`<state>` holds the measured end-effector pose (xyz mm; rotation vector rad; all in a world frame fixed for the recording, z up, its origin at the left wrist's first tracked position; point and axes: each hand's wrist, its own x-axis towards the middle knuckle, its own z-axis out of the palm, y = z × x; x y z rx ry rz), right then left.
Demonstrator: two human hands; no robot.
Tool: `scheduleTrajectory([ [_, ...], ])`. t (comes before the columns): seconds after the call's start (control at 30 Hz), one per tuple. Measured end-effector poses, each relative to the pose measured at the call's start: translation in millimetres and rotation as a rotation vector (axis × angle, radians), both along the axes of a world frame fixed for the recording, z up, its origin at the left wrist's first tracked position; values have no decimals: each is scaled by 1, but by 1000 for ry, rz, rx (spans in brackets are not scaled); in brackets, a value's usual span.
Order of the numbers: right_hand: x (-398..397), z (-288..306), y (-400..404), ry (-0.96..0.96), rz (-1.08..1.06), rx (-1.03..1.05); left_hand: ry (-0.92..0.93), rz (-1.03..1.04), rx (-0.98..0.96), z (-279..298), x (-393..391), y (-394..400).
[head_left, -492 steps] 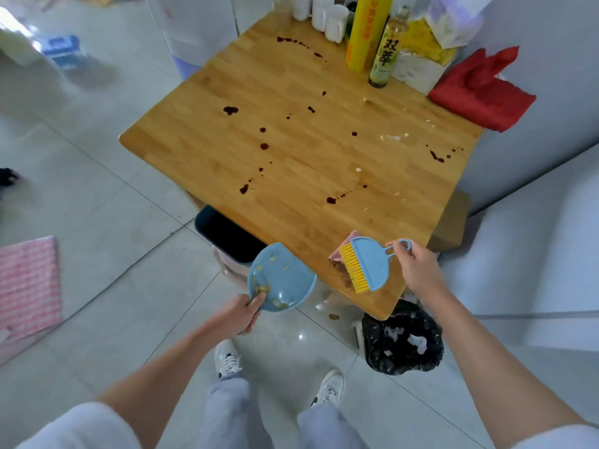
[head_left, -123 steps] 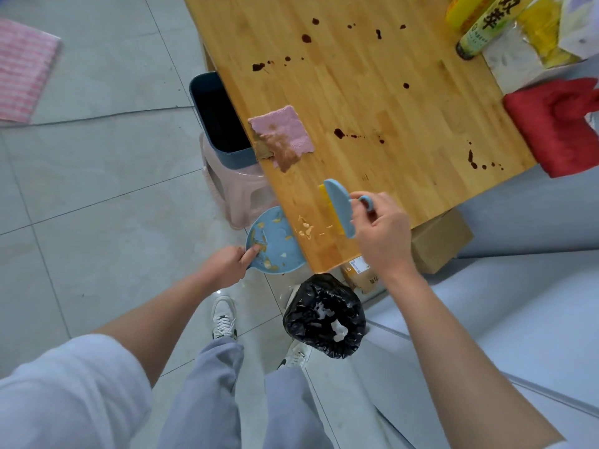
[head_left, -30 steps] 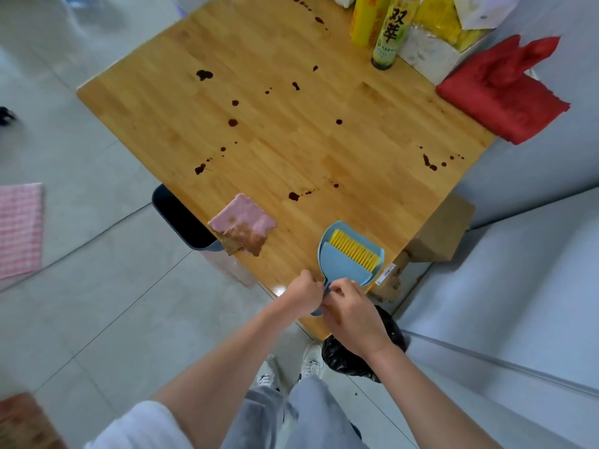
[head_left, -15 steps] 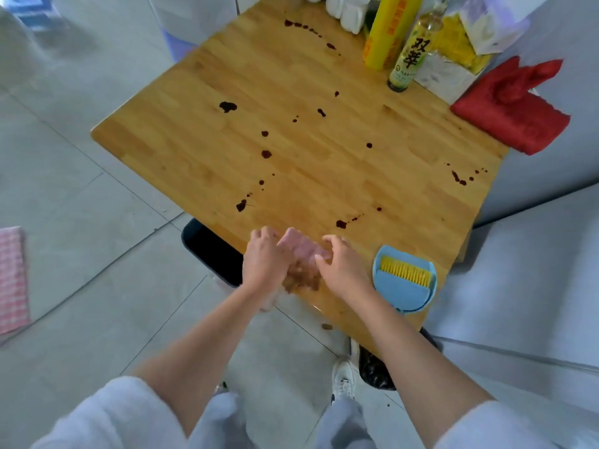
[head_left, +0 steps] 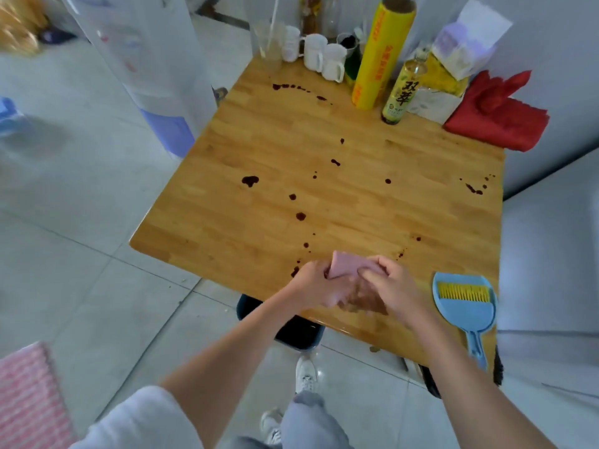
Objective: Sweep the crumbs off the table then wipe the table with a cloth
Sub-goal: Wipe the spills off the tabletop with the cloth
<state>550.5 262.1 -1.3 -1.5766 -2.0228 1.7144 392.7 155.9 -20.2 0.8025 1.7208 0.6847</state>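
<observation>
While dark spills are dotting the wooden surface [head_left: 246,222], the left hand [head_left: 316,286] and right hand [head_left: 393,291] are pinching a pink cloth [head_left: 345,267] at its near edge; the yellow-bristled brush [head_left: 463,291] is lying inside the blue dustpan [head_left: 466,314] beside them.

We have both forearms stretched forward, left hand [head_left: 316,283] and right hand [head_left: 393,288] side by side, fingers [head_left: 377,265] curled, pinching together.
</observation>
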Motion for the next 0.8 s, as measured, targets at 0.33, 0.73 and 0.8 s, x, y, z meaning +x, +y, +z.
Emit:
scheduleTrajectory([
  [0.33, -240, 26, -48, 417, -304, -343, -17, 255, 152, 46, -250, -32],
  [0.73, -433, 25, -130, 483, -684, -455, 24, -103, 124, 26, -463, -42],
  [0.8, -435, 26, -118, 508, -767, -434, 7, -165, 115, 26, -469, -22],
])
